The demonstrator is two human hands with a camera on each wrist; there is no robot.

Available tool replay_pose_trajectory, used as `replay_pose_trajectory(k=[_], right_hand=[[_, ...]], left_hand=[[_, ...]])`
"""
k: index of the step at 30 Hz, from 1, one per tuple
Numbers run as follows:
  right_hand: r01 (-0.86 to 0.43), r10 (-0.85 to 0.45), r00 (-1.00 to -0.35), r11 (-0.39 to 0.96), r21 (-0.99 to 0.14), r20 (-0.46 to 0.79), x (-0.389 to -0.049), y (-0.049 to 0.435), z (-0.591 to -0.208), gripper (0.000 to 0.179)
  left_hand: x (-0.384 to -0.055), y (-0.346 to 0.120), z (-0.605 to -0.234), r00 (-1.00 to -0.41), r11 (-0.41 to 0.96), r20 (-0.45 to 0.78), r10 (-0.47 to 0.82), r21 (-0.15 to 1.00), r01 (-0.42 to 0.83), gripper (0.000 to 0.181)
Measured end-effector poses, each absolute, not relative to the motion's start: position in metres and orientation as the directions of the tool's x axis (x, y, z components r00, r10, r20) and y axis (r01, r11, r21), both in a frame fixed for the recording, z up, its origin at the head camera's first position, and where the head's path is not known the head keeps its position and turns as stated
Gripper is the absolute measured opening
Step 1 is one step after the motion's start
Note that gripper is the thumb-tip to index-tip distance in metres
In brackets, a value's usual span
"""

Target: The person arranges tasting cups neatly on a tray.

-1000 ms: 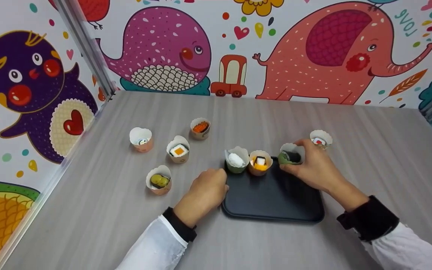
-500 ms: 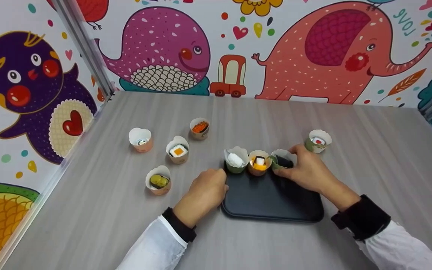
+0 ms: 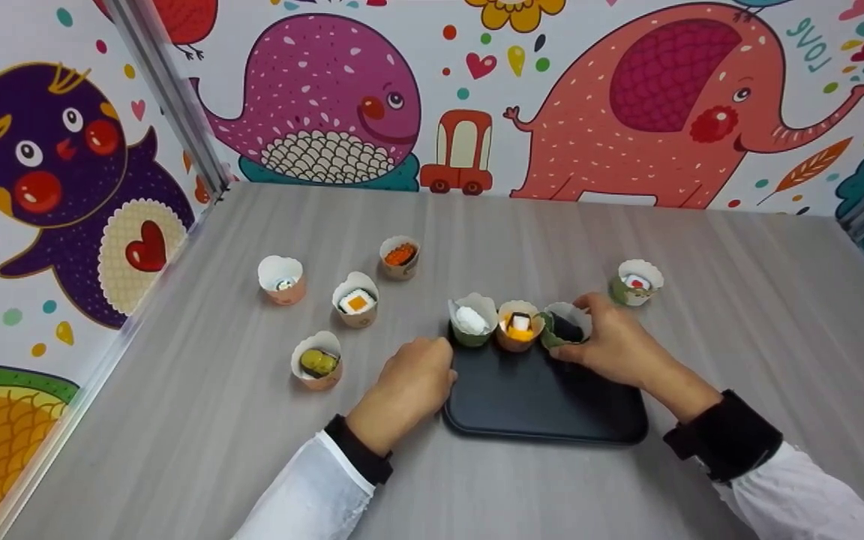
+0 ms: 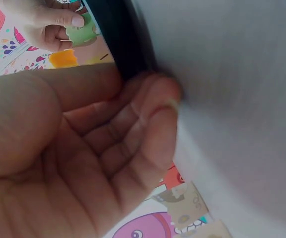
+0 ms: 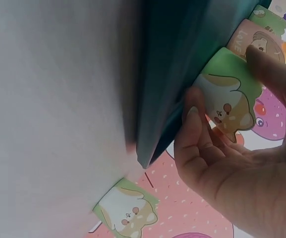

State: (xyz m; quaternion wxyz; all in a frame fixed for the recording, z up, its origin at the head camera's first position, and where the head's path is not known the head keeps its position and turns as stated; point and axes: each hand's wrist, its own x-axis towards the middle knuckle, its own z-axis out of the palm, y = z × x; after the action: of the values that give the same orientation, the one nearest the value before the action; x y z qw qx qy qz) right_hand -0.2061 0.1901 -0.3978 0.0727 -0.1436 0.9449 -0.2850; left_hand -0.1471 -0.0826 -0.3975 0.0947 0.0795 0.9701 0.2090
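The right hand (image 3: 616, 341) pinched a green cup (image 5: 227, 91) at the black tray's (image 3: 544, 401) far edge, with room nearer; the left hand (image 3: 411, 382) gripped its left edge, fingertips hidden from the head view.

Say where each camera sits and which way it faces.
Head: on the head, facing forward and down at the black tray; left hand, right hand and sleeves show.
Left wrist: on that wrist, facing the left hand at the tray's edge; right hand beyond.
Right wrist: on that wrist, facing the right hand gripping a green paper cup.
Shared: head and right wrist show that cup.
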Motion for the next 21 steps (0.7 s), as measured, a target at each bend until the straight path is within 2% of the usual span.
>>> replay_pose_trajectory(k=[8, 12, 18, 21], right_hand=[[-0.292, -0.355, -0.935, 0.783, -0.55, -0.01, -0.202, 0.202, -0.393, 0.067], [-0.337, -0.351, -0.932, 0.749, -0.571, 0.09, -0.198, 0.217, -0.391, 0.064], [-0.373, -0.254, -0.925, 0.749, -0.548, 0.282, -0.2, 0.236, -0.392, 0.041], [-0.36, -0.203, -0.922, 0.767, -0.532, 0.33, -0.205, 0.242, -0.394, 0.047]], left_hand=[[-0.145, -0.083, -0.397, -0.972, 0.895, -0.11, 0.209, 0.422, 0.144, 0.012], [-0.144, -0.082, -0.397, -0.97, 0.892, -0.117, 0.214, 0.427, 0.145, 0.012], [-0.145, -0.084, -0.398, -0.969, 0.893, -0.127, 0.213, 0.428, 0.14, 0.011], [-0.146, -0.085, -0.398, -0.969, 0.892, -0.128, 0.212, 0.43, 0.139, 0.011]])
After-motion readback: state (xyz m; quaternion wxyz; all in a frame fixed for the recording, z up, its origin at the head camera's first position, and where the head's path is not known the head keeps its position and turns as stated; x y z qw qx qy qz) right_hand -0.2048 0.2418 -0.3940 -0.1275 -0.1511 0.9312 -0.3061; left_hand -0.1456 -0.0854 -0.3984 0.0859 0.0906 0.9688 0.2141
